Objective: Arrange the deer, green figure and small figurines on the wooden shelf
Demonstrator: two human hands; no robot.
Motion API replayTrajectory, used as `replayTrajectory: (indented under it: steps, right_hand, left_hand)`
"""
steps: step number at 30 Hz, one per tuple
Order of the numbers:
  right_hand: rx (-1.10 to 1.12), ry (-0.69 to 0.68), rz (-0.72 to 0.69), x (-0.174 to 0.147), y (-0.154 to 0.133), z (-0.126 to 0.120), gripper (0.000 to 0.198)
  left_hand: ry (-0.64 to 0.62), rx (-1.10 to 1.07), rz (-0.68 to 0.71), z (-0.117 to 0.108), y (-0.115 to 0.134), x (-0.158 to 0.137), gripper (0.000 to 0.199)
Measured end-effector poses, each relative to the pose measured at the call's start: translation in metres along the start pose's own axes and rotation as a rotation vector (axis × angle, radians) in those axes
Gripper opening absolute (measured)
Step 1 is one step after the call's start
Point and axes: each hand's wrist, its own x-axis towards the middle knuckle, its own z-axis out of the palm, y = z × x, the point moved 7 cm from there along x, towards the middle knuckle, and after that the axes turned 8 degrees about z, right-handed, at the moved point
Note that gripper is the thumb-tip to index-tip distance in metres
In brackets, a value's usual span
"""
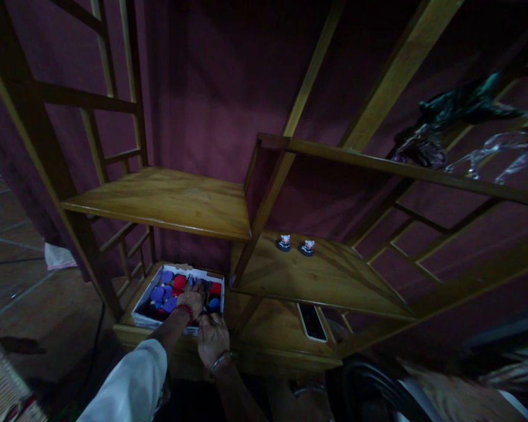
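A shallow white cardboard box (147, 321) stands on the bottom left shelf, filled with round purple, blue and red pieces. My left hand (192, 300), with a red bead bracelet at the wrist, reaches down into it. Its fingertips are among dark items there, so I cannot make out what they touch. Purple round pieces (157, 293) lie left of this hand, and a red one (179, 282) is just behind it. My right hand (213, 340), wearing a silver bangle, is at the box's front right corner with its fingers bent over the rim.
Above the box is a wooden shelf (171, 199). Two small cat-like figurines (284, 242) stand on the middle shelf (317, 275). A white-edged dark tray (312, 322) lies lower right. Glassy ornaments (457, 111) sit upper right; a woven seat (4, 381) is lower left.
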Motion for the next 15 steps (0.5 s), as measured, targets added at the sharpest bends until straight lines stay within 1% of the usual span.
replayTrajectory:
  steps: [3, 6, 10, 15]
  right_hand:
    - [0.025, -0.008, 0.001, 0.001, -0.001, -0.002, 0.022]
    - [0.044, -0.007, 0.006, 0.001, 0.0, -0.003, 0.022]
    - [0.048, -0.009, 0.007, 0.002, 0.001, -0.001, 0.022]
    - [0.035, 0.001, 0.005, 0.001, 0.0, -0.002, 0.021]
  left_hand:
    - [-0.011, 0.01, -0.043, 0.0, -0.003, 0.004, 0.045]
    - [-0.009, 0.036, -0.046, 0.0, -0.002, 0.006, 0.044]
    - [0.044, 0.101, -0.062, -0.006, -0.005, 0.005, 0.045]
    - [0.106, 0.149, -0.085, -0.014, -0.016, 0.001, 0.045]
